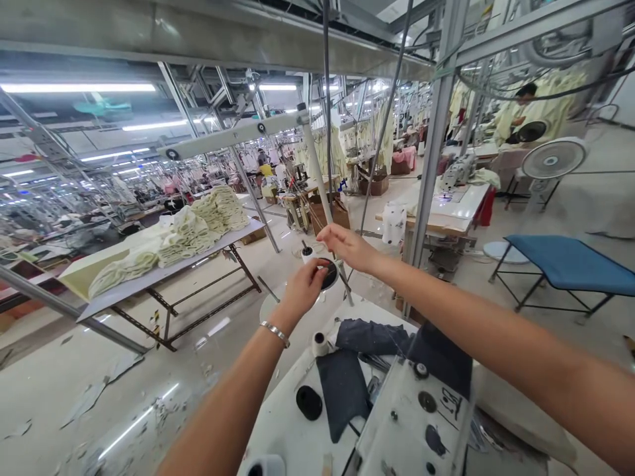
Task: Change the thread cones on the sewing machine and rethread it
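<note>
Both hands are stretched out over the far edge of a white sewing table (292,377), at a thread stand (317,168). My left hand (303,289), with a bracelet on its wrist, has its thumb and fingers pinched together beside a round black disc (328,274) on the stand. Just above and to the right, my right hand (350,248) has its fingers bent together near the post. Any thread between the fingertips is too fine to see. A spool holder with a pale base (308,256) stands behind the left fingers.
Below lie a white sewing machine (414,423), dark fabric pieces (342,390), a black thread cone (308,402) and a white cone (320,344). Left stands a table with stacked pale-yellow garments (198,228). A metal post (432,152) and a blue-topped stool (570,261) are right.
</note>
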The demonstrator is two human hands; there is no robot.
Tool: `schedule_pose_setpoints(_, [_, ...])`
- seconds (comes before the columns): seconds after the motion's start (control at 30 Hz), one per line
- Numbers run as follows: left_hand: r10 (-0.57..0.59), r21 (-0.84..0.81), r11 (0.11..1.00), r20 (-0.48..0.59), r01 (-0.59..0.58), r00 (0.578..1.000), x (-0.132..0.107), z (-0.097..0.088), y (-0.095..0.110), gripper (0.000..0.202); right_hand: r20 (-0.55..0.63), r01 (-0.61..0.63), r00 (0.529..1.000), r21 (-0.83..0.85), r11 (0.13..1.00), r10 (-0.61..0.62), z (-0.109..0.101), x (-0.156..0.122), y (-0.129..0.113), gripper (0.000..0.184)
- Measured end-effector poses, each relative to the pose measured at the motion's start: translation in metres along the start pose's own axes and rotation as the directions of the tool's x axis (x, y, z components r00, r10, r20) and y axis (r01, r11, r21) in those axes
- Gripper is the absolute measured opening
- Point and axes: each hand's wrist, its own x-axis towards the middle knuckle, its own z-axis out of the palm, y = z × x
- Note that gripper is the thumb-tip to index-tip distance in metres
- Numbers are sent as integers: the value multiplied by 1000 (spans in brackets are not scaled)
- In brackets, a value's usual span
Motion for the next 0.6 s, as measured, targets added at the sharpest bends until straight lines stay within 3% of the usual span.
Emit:
schedule_pose_setpoints(0.07, [-8,-12,1000,-27,8,1000,-3,-5,-2,18,90,2,995,-415,910,39,-2,-4,-1,20])
schedule_pose_setpoints(0.13, [-30,-86,996,-25,28,999,-4,-11,-3,20,217,29,964,-658,752,152,-5,-7,-10,20])
schedule_pose_setpoints(0.2, [-68,-245,967,17,70,998,-5,-16,-3,31,305,70,927,-714,696,220,-8,-7,-22,28])
schedule_pose_setpoints(0.3, [-94,-541,830,101,134,990,-3,-19,3,41,333,27,911,-635,772,242,-8,-9,-33,37])
schedule_pose_setpoints(0.37, [-109,-741,653,115,158,987,-1,-19,10,42,278,-11,937,-587,809,214,-3,-13,-34,39])
schedule_pose_setpoints(0.43, [-198,-917,353,120,185,973,0,-18,20,44,178,-21,972,-579,815,152,7,-19,-29,37])
schedule_pose_setpoints(0.5, [-343,-981,52,160,189,925,3,-17,30,45,96,-43,988,-565,824,117,17,-24,-25,32])
schedule_pose_setpoints(0.53, [-406,-982,-30,181,184,896,4,-17,34,45,74,-56,990,-554,831,117,21,-27,-24,31])
schedule_pose_setpoints(0.6, [-474,-980,-53,193,191,859,8,-19,38,43,73,-78,988,-518,852,135,27,-30,-24,31])
